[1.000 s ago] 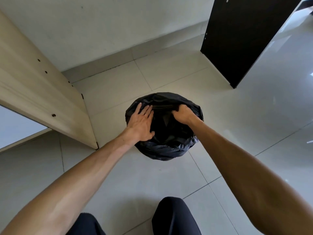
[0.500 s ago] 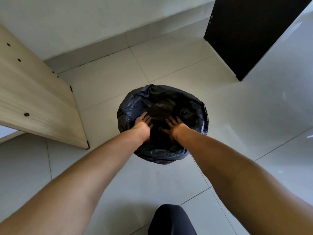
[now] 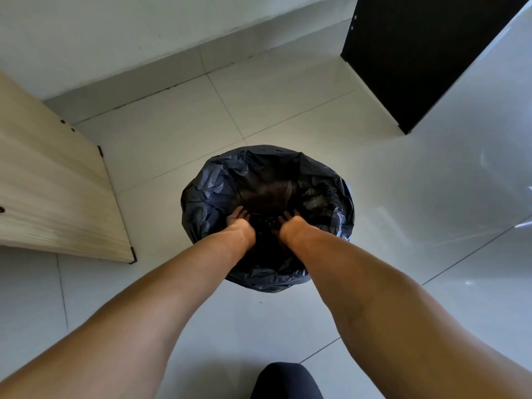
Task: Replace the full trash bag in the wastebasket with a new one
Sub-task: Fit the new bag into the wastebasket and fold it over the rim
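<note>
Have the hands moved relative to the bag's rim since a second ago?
Yes. Both the left hand and right hand went from on top of the black bag down inside its opened mouth.

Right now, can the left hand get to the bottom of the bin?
Probably yes. The left hand is already down inside the open black bag lining the bin, beside the right hand, and nothing seems to block it, though the dark bottom is hard to see.
</note>
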Action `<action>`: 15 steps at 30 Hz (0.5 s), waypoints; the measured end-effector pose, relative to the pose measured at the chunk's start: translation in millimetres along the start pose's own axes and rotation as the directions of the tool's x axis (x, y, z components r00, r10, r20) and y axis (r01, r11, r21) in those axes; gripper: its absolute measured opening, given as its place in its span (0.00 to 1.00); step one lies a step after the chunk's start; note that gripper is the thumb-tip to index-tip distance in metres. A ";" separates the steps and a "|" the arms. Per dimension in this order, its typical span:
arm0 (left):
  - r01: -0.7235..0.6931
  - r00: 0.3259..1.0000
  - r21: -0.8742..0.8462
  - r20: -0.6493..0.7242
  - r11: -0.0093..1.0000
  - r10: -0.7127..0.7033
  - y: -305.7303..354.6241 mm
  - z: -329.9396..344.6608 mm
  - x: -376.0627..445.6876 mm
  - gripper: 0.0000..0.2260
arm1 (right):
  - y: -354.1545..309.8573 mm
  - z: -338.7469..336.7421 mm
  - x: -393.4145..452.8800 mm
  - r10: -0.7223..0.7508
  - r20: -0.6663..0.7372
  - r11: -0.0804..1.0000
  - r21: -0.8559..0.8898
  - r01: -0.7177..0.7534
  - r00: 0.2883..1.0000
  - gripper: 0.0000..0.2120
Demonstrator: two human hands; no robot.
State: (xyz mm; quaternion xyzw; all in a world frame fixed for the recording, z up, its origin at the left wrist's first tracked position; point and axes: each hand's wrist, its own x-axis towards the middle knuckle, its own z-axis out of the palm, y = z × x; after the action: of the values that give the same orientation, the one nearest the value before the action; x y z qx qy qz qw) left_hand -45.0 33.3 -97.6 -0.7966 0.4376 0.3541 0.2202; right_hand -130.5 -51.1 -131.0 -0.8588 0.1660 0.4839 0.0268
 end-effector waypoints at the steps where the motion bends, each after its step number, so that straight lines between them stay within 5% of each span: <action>1: 0.007 1.000 0.059 0.014 0.998 -0.008 2.7 1.1 1.8 0.21 | -0.5 -0.5 -1.5 0.004 0.005 0.999 0.048 -0.004 1.000 0.25; 6: -0.199 0.980 0.375 0.095 0.906 0.175 12.3 -28.2 -15.9 0.22 | 10.7 -48.1 -48.8 -0.002 -0.176 0.935 0.349 0.064 0.984 0.19; 8: -0.252 0.955 0.328 -0.068 0.911 0.288 1.2 -40.0 -29.8 0.17 | 23.3 -67.6 -80.3 0.005 -0.340 0.914 0.383 0.134 0.940 0.16; 10: -0.336 0.786 0.115 -0.513 0.935 0.346 -17.5 -52.4 -48.2 0.12 | 41.7 -68.9 -100.6 0.157 -0.619 0.849 0.482 0.215 0.770 0.10; 12: -0.395 0.430 -0.023 -0.888 0.918 0.163 -44.6 -54.4 -52.5 0.09 | 56.6 -64.3 -117.2 0.409 -0.797 0.779 0.559 0.285 0.445 0.11; 13: -0.381 0.343 -0.110 -0.939 0.918 0.030 -56.3 -52.7 -49.7 0.10 | 61.0 -62.4 -119.5 0.467 -0.817 0.788 0.558 0.259 0.339 0.13; 14: -0.377 0.374 -0.231 -0.924 0.897 -0.080 -65.0 -49.3 -46.4 0.12 | 64.0 -61.9 -119.0 0.477 -0.816 0.803 0.555 0.216 0.325 0.15; 15: -0.395 0.482 -0.366 -0.864 0.842 -0.149 -68.5 -47.7 -42.7 0.14 | 64.2 -63.4 -115.2 0.463 -0.793 0.806 0.562 0.184 0.396 0.18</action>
State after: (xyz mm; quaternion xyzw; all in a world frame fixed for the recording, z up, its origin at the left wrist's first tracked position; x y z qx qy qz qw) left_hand 15.6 60.5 -31.3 -0.8559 0.4327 0.0232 -0.2825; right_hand -153.3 -94.9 6.8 -0.9099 0.3650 -0.1349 0.1436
